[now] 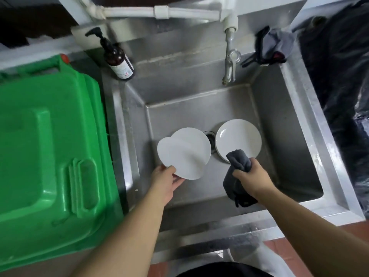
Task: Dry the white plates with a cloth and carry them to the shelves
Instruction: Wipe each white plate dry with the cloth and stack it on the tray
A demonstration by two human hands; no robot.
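Note:
My left hand [166,181] grips the near edge of a white plate [184,153], held tilted above the steel sink [295,156]; its outline looks doubled by blur. My right hand [252,175] clutches a bunched dark grey cloth [237,170] just over the near rim of a small stack of white plates [238,137] lying in the basin beside the drain [209,136]. The cloth's loose end hangs below my fist. No shelves are in view.
A green plastic bin lid [48,148] fills the left side against the sink. A brown pump bottle [118,58] stands at the sink's back left corner. The tap [230,58] hangs over the basin, with another dark cloth [273,46] at the back right. Black plastic sheeting [343,76] lies to the right.

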